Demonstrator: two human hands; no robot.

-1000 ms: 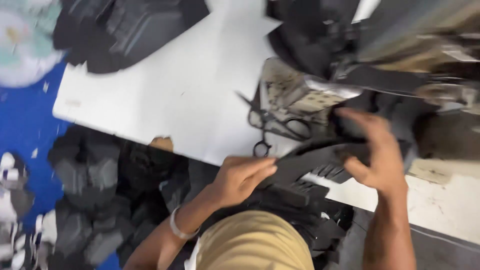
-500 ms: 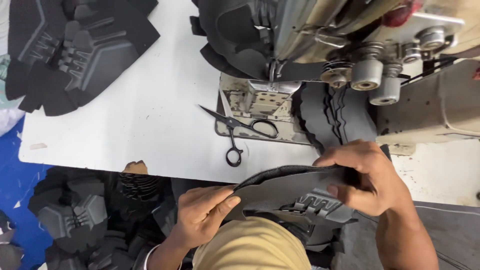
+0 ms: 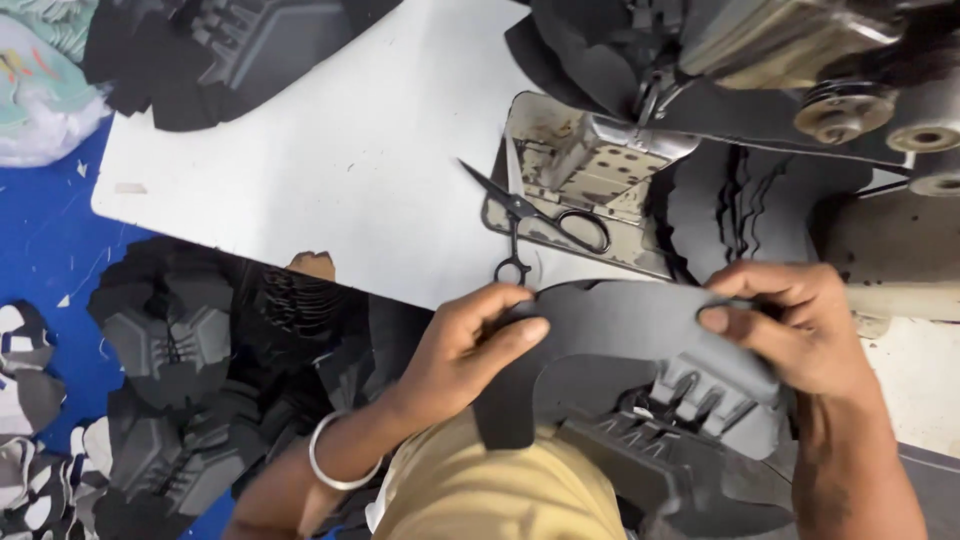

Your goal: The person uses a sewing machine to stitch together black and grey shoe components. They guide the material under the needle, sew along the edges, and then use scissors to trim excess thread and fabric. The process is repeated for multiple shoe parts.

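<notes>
Left hand [image 3: 470, 345]: palm down, fingers curled, pinching the left edge of a dark grey shaped panel [image 3: 625, 325]; metal bangle [image 3: 335, 462] on the wrist.
Right hand [image 3: 790, 325]: thumb pressed over fingers, gripping the panel's right edge.
Panel: held flat between both hands, just off the near edge of the white table [image 3: 330, 170], above the lap.
Scissors [image 3: 525, 220]: on the table, just beyond the panel, touching the sewing machine's base plate [image 3: 580, 175].
Sewing machine [image 3: 800, 60]: beyond the right hand.
Black moulded pieces [image 3: 165, 335]: stacked on the blue floor [image 3: 40, 260], left of the left hand; more piled at the table's far left corner.
</notes>
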